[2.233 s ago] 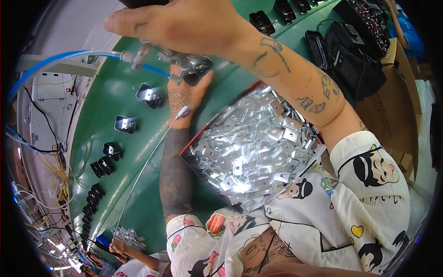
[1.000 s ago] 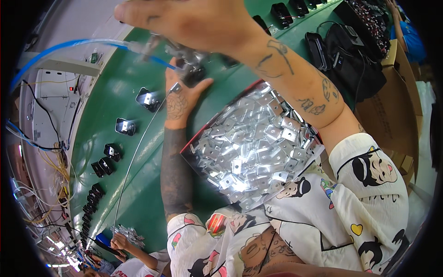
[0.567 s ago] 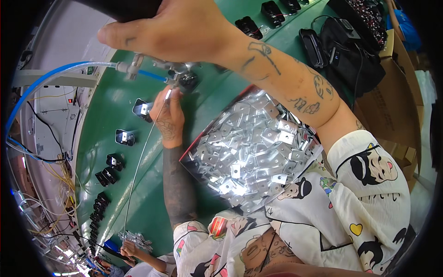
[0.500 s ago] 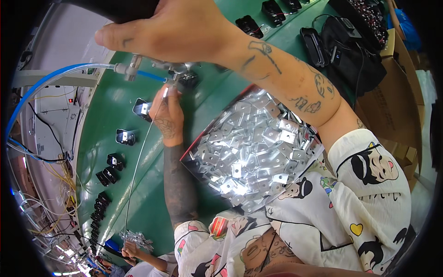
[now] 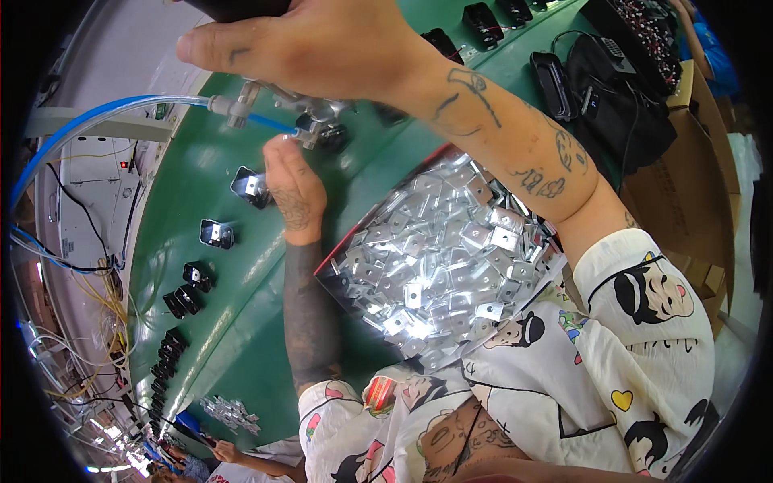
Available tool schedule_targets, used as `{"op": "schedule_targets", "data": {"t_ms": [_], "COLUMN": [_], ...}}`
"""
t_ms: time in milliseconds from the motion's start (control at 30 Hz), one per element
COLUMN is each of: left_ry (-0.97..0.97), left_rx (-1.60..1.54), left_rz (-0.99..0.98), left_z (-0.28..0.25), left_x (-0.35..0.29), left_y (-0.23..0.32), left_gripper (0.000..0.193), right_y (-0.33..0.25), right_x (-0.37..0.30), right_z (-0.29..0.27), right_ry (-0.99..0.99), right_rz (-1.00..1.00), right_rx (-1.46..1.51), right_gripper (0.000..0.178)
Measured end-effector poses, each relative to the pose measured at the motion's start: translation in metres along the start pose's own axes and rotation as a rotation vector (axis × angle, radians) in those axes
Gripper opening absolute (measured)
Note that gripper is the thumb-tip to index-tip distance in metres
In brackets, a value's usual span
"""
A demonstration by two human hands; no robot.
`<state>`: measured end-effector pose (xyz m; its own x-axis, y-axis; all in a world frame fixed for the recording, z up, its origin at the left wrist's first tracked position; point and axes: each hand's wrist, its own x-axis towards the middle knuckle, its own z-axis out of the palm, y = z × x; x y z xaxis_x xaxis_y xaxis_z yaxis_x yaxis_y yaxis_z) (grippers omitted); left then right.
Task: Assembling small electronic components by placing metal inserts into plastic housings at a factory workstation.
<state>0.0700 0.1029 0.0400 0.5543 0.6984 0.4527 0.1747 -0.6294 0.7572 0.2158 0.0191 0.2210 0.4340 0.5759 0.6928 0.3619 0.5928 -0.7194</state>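
Observation:
At the top, my right hand (image 5: 322, 48) is closed around the black body of an air tool (image 5: 241, 6), whose upper end is cut off by the view. Metal fittings and a blue-and-clear hose (image 5: 121, 109) join its head (image 5: 310, 121). Beneath that head sits a black housing (image 5: 332, 138), partly hidden. My left hand (image 5: 294, 189) is beside the head, fingers bent together at the small metal fitting; what they pinch is hidden. Nearest that hand on its left lies a black housing with a shiny metal plate (image 5: 251, 187).
Small bent metal plates fill a red-edged bin (image 5: 358, 229) before my body. More black housings (image 5: 217, 233) line the green table's (image 5: 241, 322) left side. A black bag (image 5: 616, 105) and cardboard box (image 5: 668, 185) are at right. Another person's hand (image 5: 229, 452) shows at lower left.
The thin grey cord that ran from my left hand toward the lower left no longer shows. My left hand has shifted slightly left; the tool's head has moved a little right. The other person's hand moved lower.

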Motion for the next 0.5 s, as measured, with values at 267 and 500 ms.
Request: {"op": "schedule_targets", "data": {"t_ms": [267, 500], "left_ry": [0.023, -0.01], "left_rx": [0.119, 0.039], "left_rz": [0.134, 0.021], "left_z": [0.002, 0.003], "left_x": [-0.001, 0.002], "left_y": [0.004, -0.011], "left_gripper": [0.023, 0.031], "right_y": [-0.006, -0.003], "right_x": [-0.005, -0.004], "right_z": [-0.001, -0.003], "right_ry": [-0.033, -0.04], "right_rz": [0.05, 0.112], "right_rx": [0.081, 0.157], "right_gripper": [0.038, 0.04]}}
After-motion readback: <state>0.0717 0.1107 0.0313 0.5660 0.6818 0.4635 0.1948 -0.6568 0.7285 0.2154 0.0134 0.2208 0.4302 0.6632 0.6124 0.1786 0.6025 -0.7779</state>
